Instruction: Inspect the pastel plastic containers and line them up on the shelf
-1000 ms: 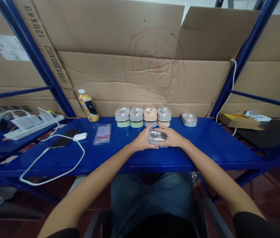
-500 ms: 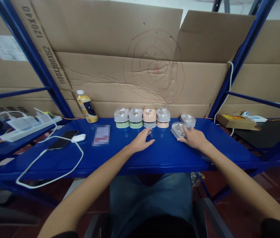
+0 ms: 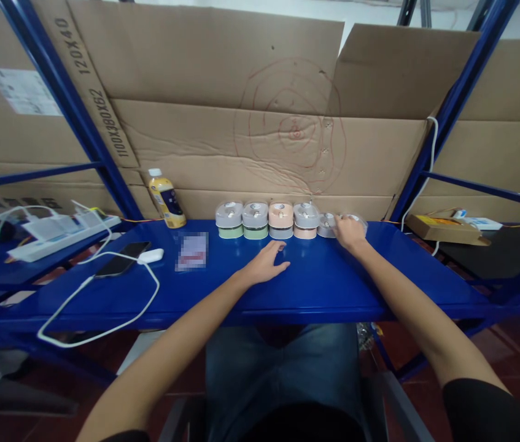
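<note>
Four two-layer stacks of small lidded containers stand in a row at the back of the blue table: two with grey tops (image 3: pixel 229 215) (image 3: pixel 255 215) over green, one peach (image 3: pixel 280 215) over grey, one grey (image 3: pixel 306 216) over peach. Right of them is a single grey container (image 3: pixel 326 225), touching the row's end. My right hand (image 3: pixel 350 233) reaches over it and another clear-lidded container (image 3: pixel 360 224) behind the fingers; its fingertips are partly hidden. My left hand (image 3: pixel 267 263) rests before the peach stack, fingers apart and holding nothing.
A yellow bottle (image 3: pixel 167 199), a blurred packet (image 3: pixel 193 252), a phone (image 3: pixel 123 259) and a white charger with cable (image 3: pixel 151 256) lie to the left. Cardboard (image 3: pixel 186 141) backs the table. An open carton (image 3: pixel 446 229) sits at the far right.
My right hand has moved back and slightly left. The grey container that lay in front is now in line beside the row's right end. My left hand has stayed in place.
</note>
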The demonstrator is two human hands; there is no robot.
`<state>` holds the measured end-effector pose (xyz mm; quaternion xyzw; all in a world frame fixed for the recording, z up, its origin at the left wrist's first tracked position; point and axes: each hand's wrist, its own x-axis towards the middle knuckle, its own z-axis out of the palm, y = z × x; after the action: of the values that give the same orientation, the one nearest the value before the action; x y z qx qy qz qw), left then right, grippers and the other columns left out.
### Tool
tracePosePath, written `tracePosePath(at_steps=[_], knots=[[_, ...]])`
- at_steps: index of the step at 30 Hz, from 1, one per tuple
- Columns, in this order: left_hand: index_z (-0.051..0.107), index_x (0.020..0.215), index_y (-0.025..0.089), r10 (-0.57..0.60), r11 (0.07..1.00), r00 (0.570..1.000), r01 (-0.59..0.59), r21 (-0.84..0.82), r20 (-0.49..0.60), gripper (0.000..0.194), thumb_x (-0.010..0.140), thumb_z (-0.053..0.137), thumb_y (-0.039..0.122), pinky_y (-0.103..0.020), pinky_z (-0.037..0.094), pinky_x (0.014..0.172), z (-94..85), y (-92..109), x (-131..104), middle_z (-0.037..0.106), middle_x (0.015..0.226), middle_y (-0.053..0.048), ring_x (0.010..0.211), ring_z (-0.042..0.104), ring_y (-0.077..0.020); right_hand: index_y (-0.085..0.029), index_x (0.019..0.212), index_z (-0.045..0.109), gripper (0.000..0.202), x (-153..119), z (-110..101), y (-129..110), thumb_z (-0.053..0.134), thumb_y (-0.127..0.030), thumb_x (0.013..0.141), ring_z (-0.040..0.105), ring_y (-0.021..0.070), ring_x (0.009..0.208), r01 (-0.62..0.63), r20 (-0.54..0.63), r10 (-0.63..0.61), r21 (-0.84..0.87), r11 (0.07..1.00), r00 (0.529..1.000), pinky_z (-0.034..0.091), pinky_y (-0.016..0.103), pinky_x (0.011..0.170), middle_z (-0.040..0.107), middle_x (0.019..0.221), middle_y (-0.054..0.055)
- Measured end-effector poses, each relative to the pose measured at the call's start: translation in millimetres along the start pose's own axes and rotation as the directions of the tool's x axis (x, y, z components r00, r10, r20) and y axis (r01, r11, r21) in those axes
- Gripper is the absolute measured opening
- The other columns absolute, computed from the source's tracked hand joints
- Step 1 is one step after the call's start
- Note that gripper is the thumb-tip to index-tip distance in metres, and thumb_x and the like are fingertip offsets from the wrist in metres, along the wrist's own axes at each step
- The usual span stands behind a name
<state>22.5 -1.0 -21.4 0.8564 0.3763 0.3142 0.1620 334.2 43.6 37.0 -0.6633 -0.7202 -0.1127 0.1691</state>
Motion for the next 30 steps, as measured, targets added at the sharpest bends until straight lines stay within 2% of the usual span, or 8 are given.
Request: tracePosePath(at_steps=[5,12,18,21,23,25,27,30], knots=[[0.056,0.132,0.02,0.001,1.0,1.0,-0.001,-0.008,-0.006,0.049,0.091,0.069,0.044,-0.053,0.055,0.108,-0.7,0.6,-0.7,0.062,0.133,-0.015,0.122,0.066,-0.0332,-0.011,0.12,0.064,0.048,13.2,-2.6,-45.1,0.053,-0.052,0.098,0.063,0.0398,0.118,0.025,-0.207,-0.024,0.004,1.0,0.978,0.049,0.05,0.101,0.068,0.122,0.026],[0.056,0.13,0.021,0.012,1.0,1.0,-0.012,0.001,-0.014,0.047,0.09,0.07,0.04,-0.053,0.055,0.109,2.0,-4.6,0.1,0.062,0.131,-0.013,0.121,0.066,-0.0321,-0.002,0.13,0.055,0.079,45.3,12.4,-99.8,0.07,-0.062,0.081,0.063,0.0448,0.12,-0.204,-0.107,0.22,0.144,0.968,0.97,0.047,0.053,0.102,0.066,0.124,0.034],[0.056,0.129,0.018,0.011,1.0,0.999,-0.012,-0.028,-0.047,0.046,0.09,0.069,0.041,-0.052,0.056,0.106,0.1,-3.6,0.6,0.063,0.129,-0.015,0.12,0.067,-0.0312,-0.005,0.129,0.056,0.07,38.1,2.9,-78.6,0.068,-0.055,0.081,0.063,0.0424,0.123,-0.189,-0.128,0.224,0.243,0.951,0.966,0.046,0.052,0.106,0.068,0.124,0.03],[0.056,0.128,0.018,-0.032,0.992,0.989,0.014,-0.129,-0.144,0.053,0.086,0.075,0.044,-0.053,0.056,0.105,-2.0,-4.7,3.2,0.067,0.122,-0.014,0.116,0.068,-0.0307,-0.011,0.134,0.055,0.071,21.5,-12.1,-51.1,0.069,-0.057,0.081,0.064,0.0413,0.122,-0.144,-0.144,0.231,0.454,0.879,0.962,0.05,0.053,0.103,0.069,0.128,0.025],[0.054,0.132,0.018,-0.089,0.967,0.978,0.039,-0.254,-0.19,0.066,0.08,0.082,0.047,-0.053,0.054,0.107,-3.5,-7.1,5.7,0.068,0.122,-0.015,0.117,0.068,-0.031,-0.018,0.134,0.057,0.066,8.3,-19.6,-34.8,0.07,-0.054,0.08,0.065,0.0365,0.123,-0.004,-0.101,0.087,0.632,0.775,0.991,0.05,0.051,0.105,0.069,0.134,0.018],[0.05,0.137,0.019,-0.13,0.923,0.972,0.046,-0.382,-0.197,0.08,0.073,0.089,0.046,-0.054,0.052,0.11,-5.1,-10.2,7.5,0.067,0.127,-0.016,0.123,0.066,-0.0317,-0.023,0.132,0.06,0.061,-3.9,-21.1,-25.4,0.072,-0.05,0.079,0.064,0.0313,0.127,0.127,-0.007,-0.192,0.772,0.622,0.981,0.049,0.048,0.11,0.068,0.138,0.01],[0.047,0.141,0.019,-0.136,0.886,0.977,0.045,-0.461,-0.165,0.091,0.066,0.093,0.044,-0.054,0.048,0.113,-7.3,-12.5,7.5,0.064,0.134,-0.018,0.128,0.064,-0.0326,-0.024,0.132,0.063,0.061,-13.0,-16.1,-24.5,0.076,-0.046,0.076,0.062,0.0285,0.13,0.16,0.109,-0.466,0.851,0.5,0.878,0.048,0.047,0.112,0.067,0.14,0.006],[0.044,0.145,0.02,-0.086,0.871,0.995,0.053,-0.489,-0.046,0.101,0.061,0.096,0.043,-0.055,0.046,0.115,-11.7,-11.1,4.1,0.062,0.139,-0.019,0.132,0.062,-0.0345,-0.024,0.14,0.059,0.078,-18.8,-2.9,-32.5,0.086,-0.04,0.069,0.06,0.0285,0.132,0.161,0.201,-0.672,0.886,0.435,0.713,0.047,0.048,0.114,0.064,0.143,0.007]])
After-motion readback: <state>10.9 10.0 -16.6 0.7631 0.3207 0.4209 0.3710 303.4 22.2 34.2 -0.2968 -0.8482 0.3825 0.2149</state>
